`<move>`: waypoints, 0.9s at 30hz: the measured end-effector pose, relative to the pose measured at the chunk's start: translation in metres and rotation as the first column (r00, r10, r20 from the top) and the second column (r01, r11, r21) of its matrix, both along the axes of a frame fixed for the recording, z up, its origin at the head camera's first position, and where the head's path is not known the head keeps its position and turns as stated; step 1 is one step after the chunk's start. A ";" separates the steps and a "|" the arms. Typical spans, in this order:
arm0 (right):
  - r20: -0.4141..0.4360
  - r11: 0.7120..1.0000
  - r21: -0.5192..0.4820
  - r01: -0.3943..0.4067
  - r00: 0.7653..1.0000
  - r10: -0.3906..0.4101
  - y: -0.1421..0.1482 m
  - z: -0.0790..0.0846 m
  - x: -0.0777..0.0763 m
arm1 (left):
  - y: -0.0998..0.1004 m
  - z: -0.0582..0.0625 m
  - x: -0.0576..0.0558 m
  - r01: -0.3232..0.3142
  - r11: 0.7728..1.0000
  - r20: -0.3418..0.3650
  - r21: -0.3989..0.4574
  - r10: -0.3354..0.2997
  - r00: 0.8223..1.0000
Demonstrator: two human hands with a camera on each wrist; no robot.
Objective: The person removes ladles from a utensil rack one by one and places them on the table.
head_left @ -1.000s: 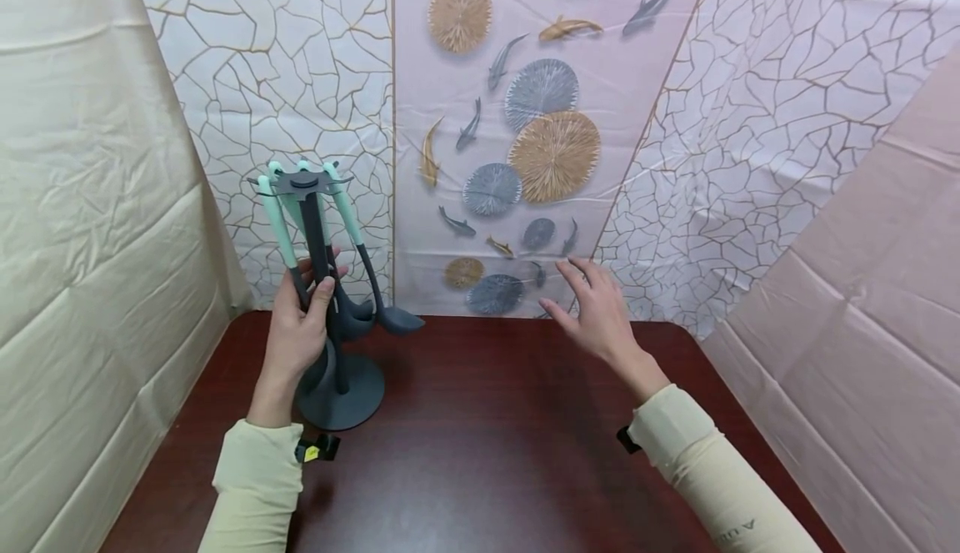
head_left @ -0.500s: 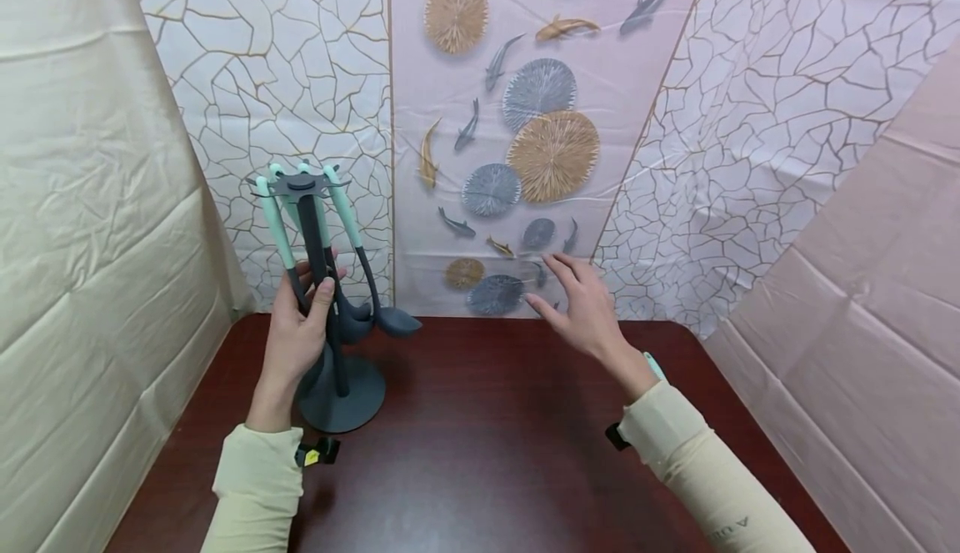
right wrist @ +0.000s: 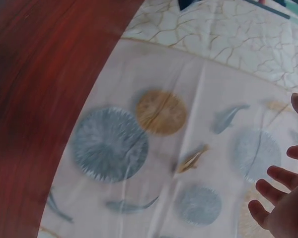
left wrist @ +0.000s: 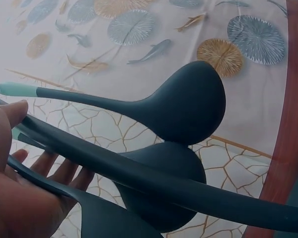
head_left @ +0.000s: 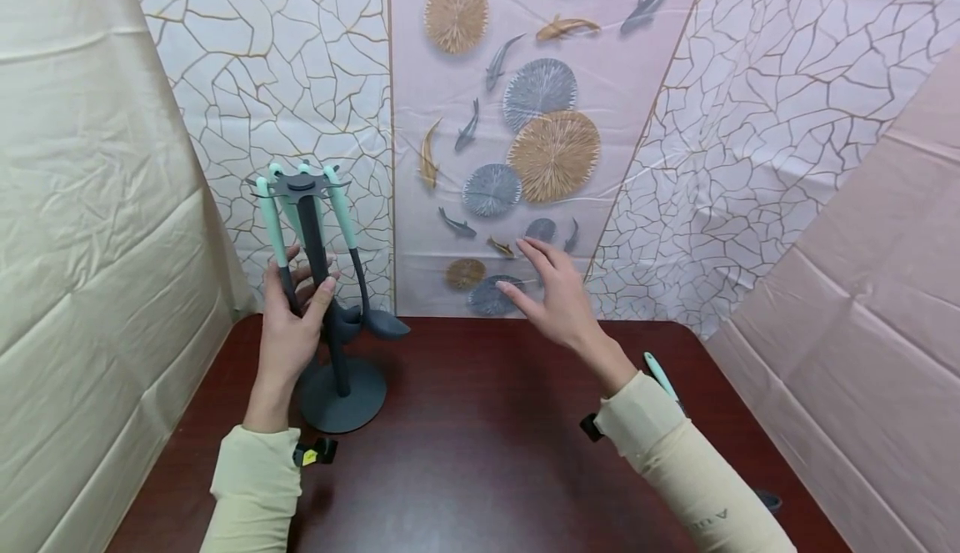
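On the left of the table stands a dark grey utensil stand (head_left: 360, 419) with a round base and a notched top rack (head_left: 303, 186). My left hand (head_left: 288, 336) grips its post, thumb in front and fingers behind, among the hanging utensils. Several utensils with mint-green handles hang from the rack; a spoon (head_left: 386, 324) hangs at the right side, its dark bowl (left wrist: 188, 104) large in the left wrist view. A flat dark utensil (left wrist: 111, 218) hangs closest to my palm. My right hand (head_left: 562, 299) is in the air right of the stand, fingers spread, holding nothing.
A utensil with a mint-green handle (head_left: 660, 374) lies on the dark red table (head_left: 465, 453) at the right, partly hidden by my right sleeve. A dark utensil end (head_left: 768, 500) shows beyond that sleeve. Patterned cloth (head_left: 487, 119) hangs along the back; pale cloth drapes both sides.
My right hand has moved left toward the stand, uncovering the mint-green handle on the table. The hanging utensils have shifted slightly left; my left hand stays on the post.
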State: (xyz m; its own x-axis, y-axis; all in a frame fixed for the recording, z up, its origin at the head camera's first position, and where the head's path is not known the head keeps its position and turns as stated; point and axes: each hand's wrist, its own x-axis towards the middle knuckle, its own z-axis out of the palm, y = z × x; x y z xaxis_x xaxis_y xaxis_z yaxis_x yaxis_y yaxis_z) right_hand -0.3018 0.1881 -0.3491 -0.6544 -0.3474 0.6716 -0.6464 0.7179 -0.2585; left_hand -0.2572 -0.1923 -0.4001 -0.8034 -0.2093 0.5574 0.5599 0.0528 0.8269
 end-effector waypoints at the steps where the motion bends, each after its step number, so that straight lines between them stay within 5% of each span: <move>1: 0.003 1.000 -0.003 -0.002 1.000 0.002 -0.003 0.002 0.001 | -0.001 0.000 0.000 -0.006 1.000 0.002 -0.010 0.006 1.000; 27: 0.095 0.990 -0.105 -0.094 0.990 0.104 -0.056 0.013 0.005 | -0.008 -0.002 0.001 -0.088 0.991 0.088 -0.103 0.097 0.991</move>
State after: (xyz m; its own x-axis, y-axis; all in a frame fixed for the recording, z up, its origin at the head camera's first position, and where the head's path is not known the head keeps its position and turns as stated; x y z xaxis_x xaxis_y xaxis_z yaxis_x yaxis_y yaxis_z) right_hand -0.2969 0.1317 -0.3357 -0.6857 -0.3480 0.6393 -0.6802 0.6190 -0.3926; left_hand -0.2566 -0.2003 -0.4017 -0.8322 -0.2329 0.5033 0.4701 0.1851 0.8630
